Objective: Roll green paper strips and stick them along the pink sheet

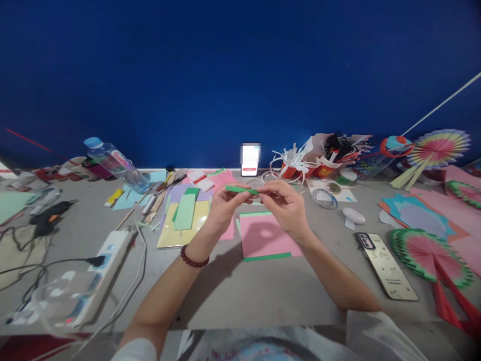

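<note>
A narrow green paper strip (236, 189) is held up between both hands above the table. My left hand (224, 204) pinches it from the left, thumb toward me, with a dark red bead bracelet on that wrist. At the strip's right end, my right hand (282, 204) grips it between thumb and fingers. Below them lies a pink paper sheet (263, 238) with green strips along its far and near edges; my right hand and forearm hide part of it. To the left, light green paper pieces (185, 210) rest on a yellow sheet (169, 235).
A lit phone (250, 160) stands against the blue wall. On the left are a tilted plastic bottle (118, 163) and a power strip (107, 276) with cables. At right lie another phone (387, 265), pink-green paper fans (421, 250) and cups (326, 168) holding pens and paper strips.
</note>
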A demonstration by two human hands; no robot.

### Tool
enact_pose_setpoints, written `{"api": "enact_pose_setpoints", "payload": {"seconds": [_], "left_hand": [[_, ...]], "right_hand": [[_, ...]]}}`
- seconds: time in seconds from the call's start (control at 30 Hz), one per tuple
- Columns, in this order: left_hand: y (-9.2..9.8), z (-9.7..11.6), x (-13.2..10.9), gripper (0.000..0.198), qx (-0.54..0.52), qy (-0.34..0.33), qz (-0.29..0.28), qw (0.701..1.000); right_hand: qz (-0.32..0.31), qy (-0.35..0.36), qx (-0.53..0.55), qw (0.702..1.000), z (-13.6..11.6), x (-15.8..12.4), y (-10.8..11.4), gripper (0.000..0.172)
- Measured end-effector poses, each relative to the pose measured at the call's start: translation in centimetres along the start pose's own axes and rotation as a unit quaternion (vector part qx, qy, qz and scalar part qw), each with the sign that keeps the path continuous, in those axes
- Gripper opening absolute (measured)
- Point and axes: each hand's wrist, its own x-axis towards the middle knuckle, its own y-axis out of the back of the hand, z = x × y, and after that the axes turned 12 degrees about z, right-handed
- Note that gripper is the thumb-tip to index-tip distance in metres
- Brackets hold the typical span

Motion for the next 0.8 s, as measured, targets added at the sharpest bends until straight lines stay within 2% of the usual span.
{"api": "enact_pose_setpoints", "payload": {"seconds": [0.13,0.27,0.33,0.4,0.63,0.7,0.8], "left_hand": [[-0.21,0.07,-0.09,0.016,-0.014,0.035,0.017,0.999],[-0.27,0.13,0.04,0.025,-0.047,0.081,0.029,0.995],[-0.20,0.14,0.19,0.028,-0.055,0.103,0.036,0.992],[-0.11,0.12,0.33,0.029,-0.056,0.114,0.043,0.991],[-0.08,-0.08,0.44,0.029,-0.047,0.099,0.025,0.994],[-0.16,-0.11,0.44,0.029,-0.046,0.100,0.028,0.994],[-0.18,-0.15,0.46,0.031,-0.043,0.100,0.030,0.994]], "right_hand": [[0.032,0.102,-0.095,0.990,0.15,-0.08,0.04,0.018],[0.047,0.191,-0.119,0.973,0.18,-0.08,-0.09,0.022],[0.037,0.176,-0.115,0.977,0.10,-0.11,-0.13,0.024],[0.023,0.131,-0.105,0.986,0.03,-0.18,-0.12,0.025],[0.007,-0.040,-0.001,0.999,0.40,-0.26,-0.05,0.017],[0.008,-0.052,0.006,0.999,0.58,-0.19,-0.09,0.013],[0.014,-0.034,0.000,0.999,0.79,-0.14,-0.14,0.009]]}}
